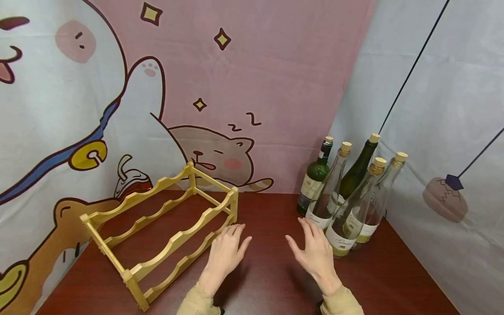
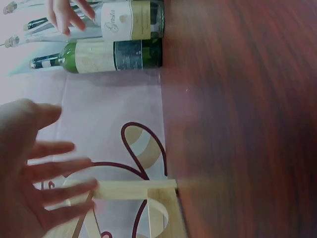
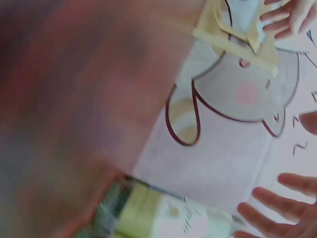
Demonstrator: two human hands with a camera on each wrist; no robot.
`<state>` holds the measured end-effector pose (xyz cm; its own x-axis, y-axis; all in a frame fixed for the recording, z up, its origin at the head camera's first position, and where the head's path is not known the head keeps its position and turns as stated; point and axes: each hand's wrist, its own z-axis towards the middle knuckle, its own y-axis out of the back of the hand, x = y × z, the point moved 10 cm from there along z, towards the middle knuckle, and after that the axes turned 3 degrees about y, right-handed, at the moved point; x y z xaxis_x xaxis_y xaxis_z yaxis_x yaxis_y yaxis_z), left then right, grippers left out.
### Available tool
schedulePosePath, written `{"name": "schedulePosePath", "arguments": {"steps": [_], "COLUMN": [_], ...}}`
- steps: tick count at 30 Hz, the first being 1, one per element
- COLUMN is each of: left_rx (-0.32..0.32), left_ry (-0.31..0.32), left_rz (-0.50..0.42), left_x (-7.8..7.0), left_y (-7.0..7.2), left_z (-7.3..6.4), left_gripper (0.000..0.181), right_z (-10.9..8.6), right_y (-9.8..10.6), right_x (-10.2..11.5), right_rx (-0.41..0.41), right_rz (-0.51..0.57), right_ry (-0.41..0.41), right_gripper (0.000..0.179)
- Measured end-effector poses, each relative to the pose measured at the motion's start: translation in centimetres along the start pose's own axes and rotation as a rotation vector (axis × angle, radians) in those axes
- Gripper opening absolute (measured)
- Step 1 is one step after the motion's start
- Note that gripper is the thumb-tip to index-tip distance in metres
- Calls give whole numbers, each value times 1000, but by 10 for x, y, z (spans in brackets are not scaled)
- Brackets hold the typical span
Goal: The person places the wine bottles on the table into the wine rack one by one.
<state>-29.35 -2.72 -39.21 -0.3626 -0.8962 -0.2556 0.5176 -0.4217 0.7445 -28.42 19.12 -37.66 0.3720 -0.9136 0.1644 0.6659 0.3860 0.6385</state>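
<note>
Over the table's middle hover both hands, apart, each with fingers extended and holding nothing. My left hand is beside the front right side of a wooden wine rack, which has wavy rails on two levels and holds no bottle. To the right, my right hand is close to a cluster of corked bottles. In that cluster are a green labelled bottle, a darker green bottle and clear bottles, the nearest a clear bottle with a white label. The left wrist view shows the left hand with spread fingers.
A dark red-brown table carries the rack on the left and the bottles at the right. Behind it hangs a pink cloth printed with cartoon cats. A pale cloth closes off the right side.
</note>
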Motion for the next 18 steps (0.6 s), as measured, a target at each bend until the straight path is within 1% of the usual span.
{"name": "schedulePosePath", "arguments": {"steps": [2,4,6,9,12,15,18], "left_rx": [-107,-194,-263,-339,-391,-410,-409], "left_ry": [-55,-95,-130,-158,-160,-130,-82], "left_rz": [-1,-4,5,20,41,74,112], "left_x": [-3,-3,-3,2,9,19,29], "left_y": [13,26,37,50,61,68,73], "left_z": [2,4,5,6,7,8,9], "left_gripper": [30,24,22,21,20,18,19], "right_z": [4,8,11,14,15,16,16], "right_y": [14,25,35,48,59,68,75], "right_x": [-5,-11,-16,-24,-32,-39,-45], "right_rx": [-76,-124,-158,-200,-235,-266,-297], "right_rz": [19,45,65,78,73,65,57], "right_ry": [3,0,-7,-27,-58,-87,-102], "right_gripper": [58,54,52,50,49,48,46]}}
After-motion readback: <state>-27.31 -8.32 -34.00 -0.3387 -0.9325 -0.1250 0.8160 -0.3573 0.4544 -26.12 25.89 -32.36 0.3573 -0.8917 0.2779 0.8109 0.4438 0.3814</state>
